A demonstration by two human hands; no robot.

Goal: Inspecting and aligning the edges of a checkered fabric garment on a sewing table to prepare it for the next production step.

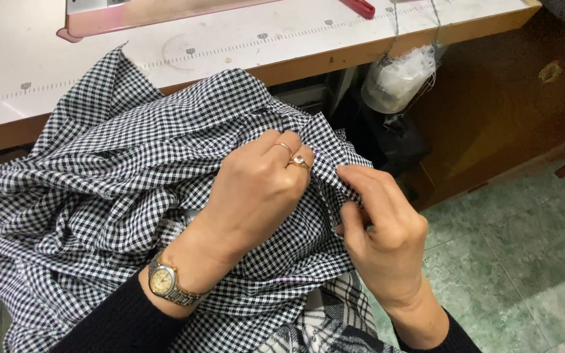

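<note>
Looking down from the head view, we see both hands busy with a black-and-white checked fabric [119, 176] that's bunched up in the lap and spills up onto the edge of the white tabletop [243, 46]. Left hand [250, 196], with rings and a gold wristwatch [165, 284], has its fingers curled over and pressed down onto a fold of the cloth. Right hand [380, 229] is just beside it, thumb and fingers pinching a narrow ridge of the same fabric. Up top there's a red-handled tool [359, 7] on the tabletop, and a clear bag of thread scraps [397, 78] hangs off its edge. Green tiled floor [524, 248] on the right.
</note>
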